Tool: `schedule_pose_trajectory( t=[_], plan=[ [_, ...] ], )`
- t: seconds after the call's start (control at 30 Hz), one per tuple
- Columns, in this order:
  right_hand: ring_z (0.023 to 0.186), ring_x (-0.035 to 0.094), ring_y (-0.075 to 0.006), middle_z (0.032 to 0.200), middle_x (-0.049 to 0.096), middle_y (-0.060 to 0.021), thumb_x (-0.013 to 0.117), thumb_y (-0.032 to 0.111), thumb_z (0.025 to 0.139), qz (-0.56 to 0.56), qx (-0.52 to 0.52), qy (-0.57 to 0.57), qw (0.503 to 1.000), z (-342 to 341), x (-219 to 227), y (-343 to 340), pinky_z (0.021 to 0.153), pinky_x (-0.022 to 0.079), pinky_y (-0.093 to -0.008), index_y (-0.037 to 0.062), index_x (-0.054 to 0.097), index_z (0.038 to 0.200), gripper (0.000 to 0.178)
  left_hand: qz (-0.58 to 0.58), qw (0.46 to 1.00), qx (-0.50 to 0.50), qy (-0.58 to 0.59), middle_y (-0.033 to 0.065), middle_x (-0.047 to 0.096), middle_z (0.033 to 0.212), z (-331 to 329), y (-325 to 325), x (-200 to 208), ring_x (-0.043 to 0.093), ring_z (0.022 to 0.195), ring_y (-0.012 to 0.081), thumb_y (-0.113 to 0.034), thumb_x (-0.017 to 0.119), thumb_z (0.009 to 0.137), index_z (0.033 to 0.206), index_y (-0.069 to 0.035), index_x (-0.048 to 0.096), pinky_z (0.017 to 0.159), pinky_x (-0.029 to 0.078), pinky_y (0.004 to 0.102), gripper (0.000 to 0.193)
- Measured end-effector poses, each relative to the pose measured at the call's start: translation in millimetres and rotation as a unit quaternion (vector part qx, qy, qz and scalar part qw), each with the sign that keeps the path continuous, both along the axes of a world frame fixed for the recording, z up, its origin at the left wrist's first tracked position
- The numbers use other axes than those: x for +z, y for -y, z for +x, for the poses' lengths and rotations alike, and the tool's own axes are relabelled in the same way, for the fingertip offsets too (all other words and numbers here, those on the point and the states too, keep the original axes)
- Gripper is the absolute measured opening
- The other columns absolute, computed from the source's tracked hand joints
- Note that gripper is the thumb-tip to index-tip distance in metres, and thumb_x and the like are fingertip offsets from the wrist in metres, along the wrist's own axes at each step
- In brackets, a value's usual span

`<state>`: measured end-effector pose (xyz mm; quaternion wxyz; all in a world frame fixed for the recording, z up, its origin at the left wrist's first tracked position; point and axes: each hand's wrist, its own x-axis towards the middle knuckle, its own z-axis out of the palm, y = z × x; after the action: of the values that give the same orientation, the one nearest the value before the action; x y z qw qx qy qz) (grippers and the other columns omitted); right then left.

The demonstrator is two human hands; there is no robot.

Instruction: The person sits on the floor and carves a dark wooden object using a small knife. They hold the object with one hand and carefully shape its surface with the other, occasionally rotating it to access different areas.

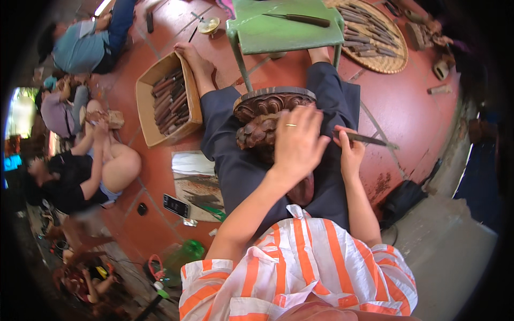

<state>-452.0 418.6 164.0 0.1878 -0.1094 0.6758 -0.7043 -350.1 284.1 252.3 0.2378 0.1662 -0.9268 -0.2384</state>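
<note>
A dark brown carved wooden piece [256,132] with rounded, swirling relief and a flat round end stands between my knees. My left hand [300,140], with a ring on one finger, lies across its right side, fingers stretched out and holding nothing. Part of the carving is hidden under that hand. To the right of it, my right hand [350,152] is closed around a slim carving chisel [369,140]. The chisel points out to the right, away from the wood. A smooth reddish-brown end [302,191] shows below my left wrist.
Ahead stands a green stool [254,35] with another chisel [308,20] on it. A cardboard box [143,115] of chisels is at the left, a woven basket [395,65] of chisels at the far right. A phone [175,206] lies on the tiled floor. Several people sit at the left.
</note>
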Motion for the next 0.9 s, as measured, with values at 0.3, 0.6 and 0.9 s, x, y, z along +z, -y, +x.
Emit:
schedule_pose_trajectory(
  t=[0.3,0.6,0.9],
  plan=[
    [0.09,0.066,-0.0139,0.104,0.066,-0.0075,0.06,0.015,0.095,-0.048,0.029,0.066,0.996,-14,-18,3,0.075,0.054,-0.0243,-0.0005,0.063,0.103,0.017,-0.007,1.0,0.015,-0.001,0.0164,0.054,0.133,71,20,-9,0.047,0.126,0.0337,-0.013,0.069,0.081,0.1,-0.007,0.073,0.108,0.032,0.0448,0.02],
    [0.089,0.058,-0.0083,0.096,0.066,-0.0016,0.063,0.013,0.093,-0.139,0.232,-0.016,0.963,-16,21,46,0.082,0.046,-0.0245,0.0,0.067,0.105,0.019,0.031,0.999,0.025,-0.002,0.0166,0.055,0.126,13,77,3,0.051,0.118,0.0336,-0.019,0.076,0.076,0.116,-0.006,0.064,0.1,0.041,0.0417,0.044],
    [0.092,0.06,-0.0095,0.098,0.069,-0.0038,0.066,0.016,0.089,-0.152,0.338,0.008,0.929,-25,6,69,0.085,0.047,-0.0269,-0.0011,0.07,0.102,0.021,0.066,0.961,-0.091,0.252,0.0134,0.06,0.122,-35,109,6,0.051,0.12,0.0309,-0.043,0.083,0.064,0.134,-0.01,0.054,0.104,0.038,0.0402,0.083]
  ],
)
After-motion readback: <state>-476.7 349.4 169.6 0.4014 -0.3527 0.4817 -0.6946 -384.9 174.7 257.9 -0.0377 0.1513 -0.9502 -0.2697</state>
